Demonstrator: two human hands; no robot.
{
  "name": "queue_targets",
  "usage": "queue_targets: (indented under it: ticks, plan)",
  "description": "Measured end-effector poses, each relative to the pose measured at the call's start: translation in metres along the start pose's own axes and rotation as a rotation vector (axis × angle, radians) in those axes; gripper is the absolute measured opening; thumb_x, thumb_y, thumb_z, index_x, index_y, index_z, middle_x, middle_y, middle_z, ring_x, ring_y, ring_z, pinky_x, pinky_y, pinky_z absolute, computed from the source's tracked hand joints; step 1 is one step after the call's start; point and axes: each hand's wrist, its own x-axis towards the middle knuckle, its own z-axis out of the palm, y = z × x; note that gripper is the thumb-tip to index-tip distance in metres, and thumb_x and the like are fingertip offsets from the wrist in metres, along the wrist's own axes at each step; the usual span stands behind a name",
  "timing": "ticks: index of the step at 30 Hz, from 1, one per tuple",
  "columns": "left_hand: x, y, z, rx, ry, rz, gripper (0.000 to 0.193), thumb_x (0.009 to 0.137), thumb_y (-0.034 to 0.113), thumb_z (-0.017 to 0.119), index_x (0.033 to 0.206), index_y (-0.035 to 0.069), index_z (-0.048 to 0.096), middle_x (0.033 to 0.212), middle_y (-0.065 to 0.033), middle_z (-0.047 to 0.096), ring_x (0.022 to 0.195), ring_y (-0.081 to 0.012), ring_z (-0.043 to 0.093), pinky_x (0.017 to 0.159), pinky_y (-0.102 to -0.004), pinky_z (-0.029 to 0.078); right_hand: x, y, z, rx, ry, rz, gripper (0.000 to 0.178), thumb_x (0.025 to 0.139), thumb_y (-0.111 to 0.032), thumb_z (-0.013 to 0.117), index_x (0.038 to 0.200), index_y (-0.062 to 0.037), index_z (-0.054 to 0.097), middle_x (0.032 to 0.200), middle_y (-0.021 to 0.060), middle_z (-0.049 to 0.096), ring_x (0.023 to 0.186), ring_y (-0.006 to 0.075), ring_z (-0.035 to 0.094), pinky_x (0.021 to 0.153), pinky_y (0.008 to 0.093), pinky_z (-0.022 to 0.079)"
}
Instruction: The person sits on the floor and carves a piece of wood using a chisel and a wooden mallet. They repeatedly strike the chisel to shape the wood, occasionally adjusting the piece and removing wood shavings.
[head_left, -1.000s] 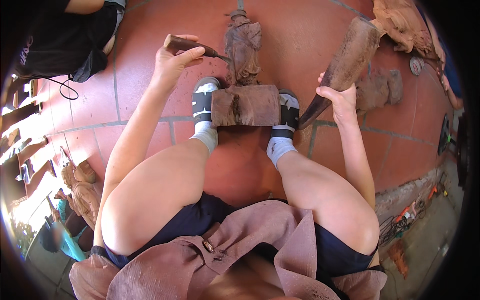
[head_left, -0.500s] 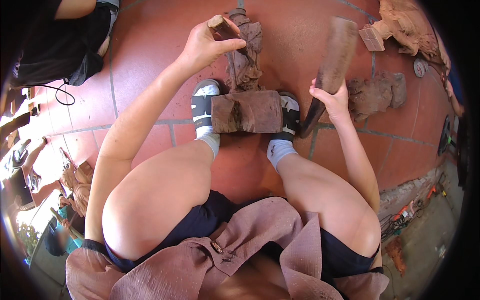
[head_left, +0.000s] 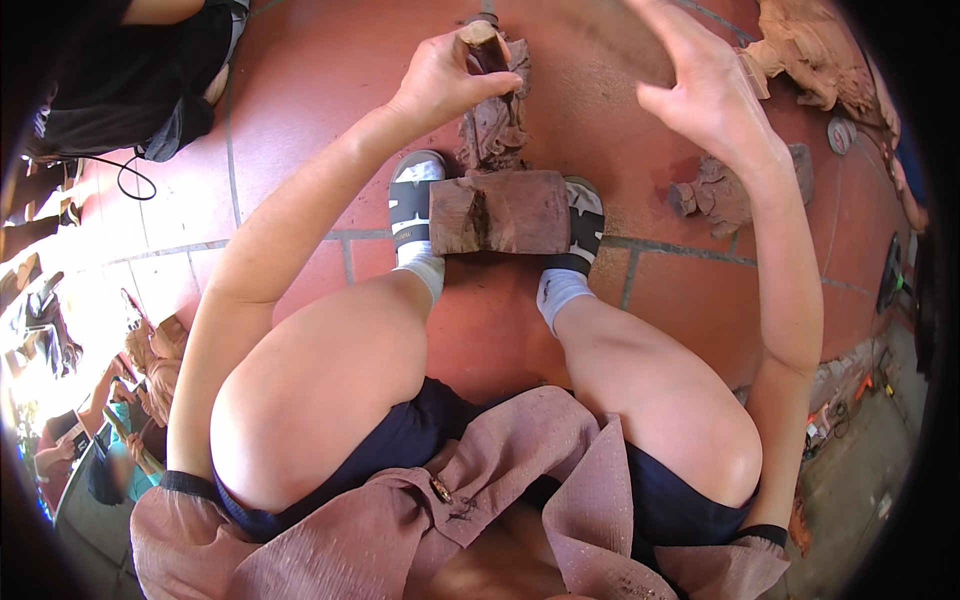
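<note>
I sit on a red tiled floor with a dark wooden block (head_left: 500, 212) braced between my two sandalled feet. Behind the block stands a carved wooden figure (head_left: 497, 130). My left hand (head_left: 440, 80) is closed around the wooden handle of a chisel (head_left: 484, 42), held over the top of the figure. My right hand (head_left: 705, 95) is raised above the floor to the right with its fingers spread, and nothing shows in it.
A rough carved wood piece (head_left: 722, 192) lies right of my right foot, and another carving (head_left: 805, 50) lies at the far right. A person in black (head_left: 130, 70) sits at the upper left beside a black cable (head_left: 128, 182). Tools (head_left: 890, 272) line the right edge.
My left hand has carried the chisel right, to the top of the carved figure. My right hand, which held a wooden mallet, now shows spread fingers and the mallet is out of view.
</note>
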Motion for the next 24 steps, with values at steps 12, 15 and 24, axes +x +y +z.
queue_targets:
  ticks: [12, 15, 24]
  plan:
    - [-0.019, 0.004, -0.012, -0.646, 0.098, -0.223, 0.017, 0.084, 0.012, 0.074, 0.098, 0.005, 0.065, 0.089, -0.0089, 0.07, 0.075, -0.0179, 0.07, 0.071, -0.0313, 0.061, -0.061, 0.011, 0.051, 0.506, 0.012, 0.342, 0.076, 0.063, -0.005, 0.068, 0.135, -0.0002, 0.046, 0.12, 0.0106, 0.059, 0.112, 0.0196, 0.055, 0.098, 0.0307, 0.042]
    - [-0.017, 0.014, -0.033, -0.649, 0.246, -0.127, 0.022, 0.085, 0.011, 0.072, 0.102, 0.003, 0.061, 0.093, -0.0117, 0.068, 0.084, -0.0225, 0.07, 0.075, -0.0364, 0.061, -0.093, 0.019, 0.08, 0.645, 0.001, 0.478, 0.077, 0.062, -0.003, 0.07, 0.135, -0.0008, 0.044, 0.103, 0.0055, 0.061, 0.096, 0.0151, 0.058, 0.087, 0.0297, 0.046]
    - [-0.07, -0.005, -0.065, -0.66, 0.093, -0.159, 0.032, 0.088, -0.004, 0.061, 0.118, -0.001, 0.052, 0.118, -0.02, 0.062, 0.11, -0.0302, 0.062, 0.096, -0.0428, 0.053, -0.151, 0.008, 0.113, 1.102, -0.129, 0.901, 0.067, 0.064, 0.002, 0.07, 0.126, -0.0025, 0.046, 0.089, 0.0066, 0.059, 0.071, 0.013, 0.059, 0.059, 0.0281, 0.049]
